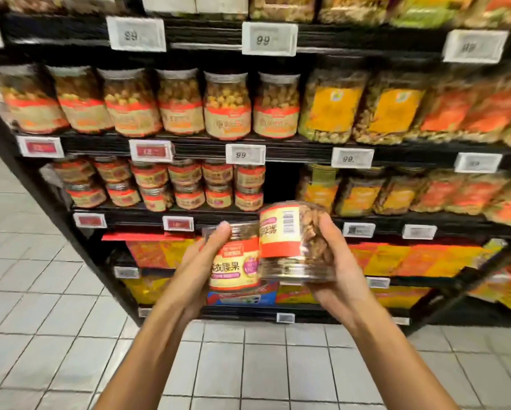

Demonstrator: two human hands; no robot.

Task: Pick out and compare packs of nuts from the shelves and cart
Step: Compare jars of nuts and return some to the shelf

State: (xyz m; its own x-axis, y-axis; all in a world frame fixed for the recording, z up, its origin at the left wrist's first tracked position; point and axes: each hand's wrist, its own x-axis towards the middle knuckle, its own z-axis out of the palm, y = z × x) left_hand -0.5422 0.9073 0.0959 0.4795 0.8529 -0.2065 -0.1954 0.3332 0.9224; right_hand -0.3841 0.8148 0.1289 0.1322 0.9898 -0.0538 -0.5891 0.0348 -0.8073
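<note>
I hold two small clear jars of nuts in front of the shelves. My left hand (202, 261) grips the left jar (233, 261), upright, its red and cream label facing me. My right hand (341, 261) grips the right jar (289, 241), which is turned upside down so its barcode and the nuts inside show. The two jars touch side by side. More small jars of the same kind (189, 184) are stacked on the shelf just above my hands.
The black shelving (292, 152) carries tall nut jars (227, 105) above, bagged nuts (396, 113) to the right and flat colourful packs (411, 258) low down. A dark gap (280, 182) sits in the small-jar row. Pale tiled floor (248, 365) lies below and to the left.
</note>
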